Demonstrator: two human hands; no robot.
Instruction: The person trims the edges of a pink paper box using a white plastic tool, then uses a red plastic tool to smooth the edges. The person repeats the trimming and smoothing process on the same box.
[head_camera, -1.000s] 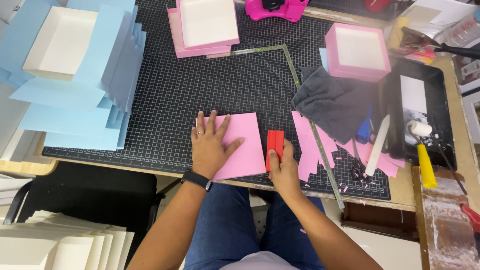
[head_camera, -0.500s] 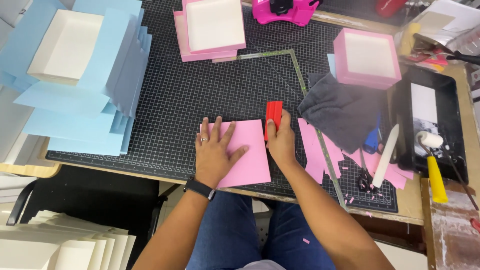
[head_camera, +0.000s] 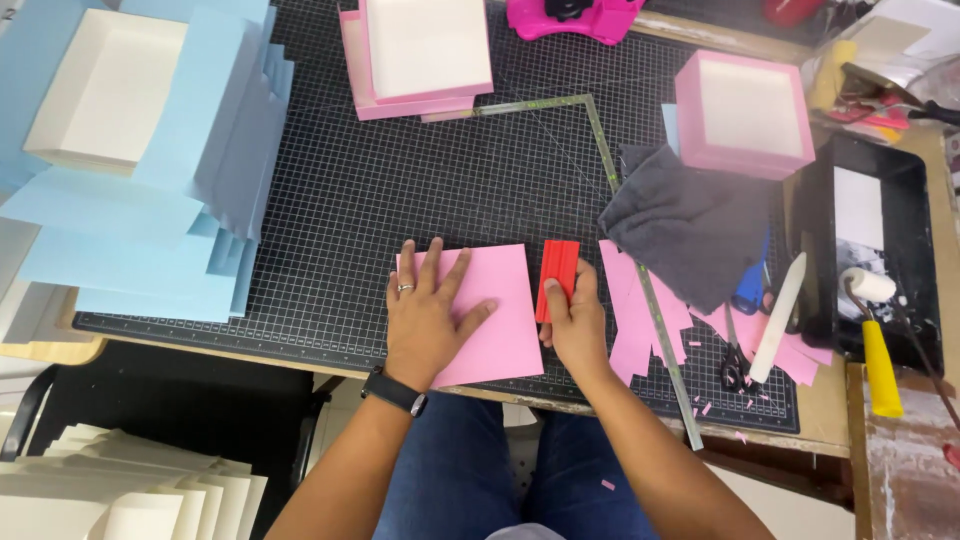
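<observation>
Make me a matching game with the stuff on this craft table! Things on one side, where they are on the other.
1. red plastic scraper block
2. flat pink paper sheet
3. crumpled grey cloth
4. yellow-handled paint roller

A. under the left hand
B. below the open pink box
C. in the right hand
D. on the black tray

Pairs: 1-C, 2-A, 3-B, 4-D

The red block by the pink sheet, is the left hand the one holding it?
No, the right hand grips the red block, while the left hand lies flat on the pink sheet.
</observation>
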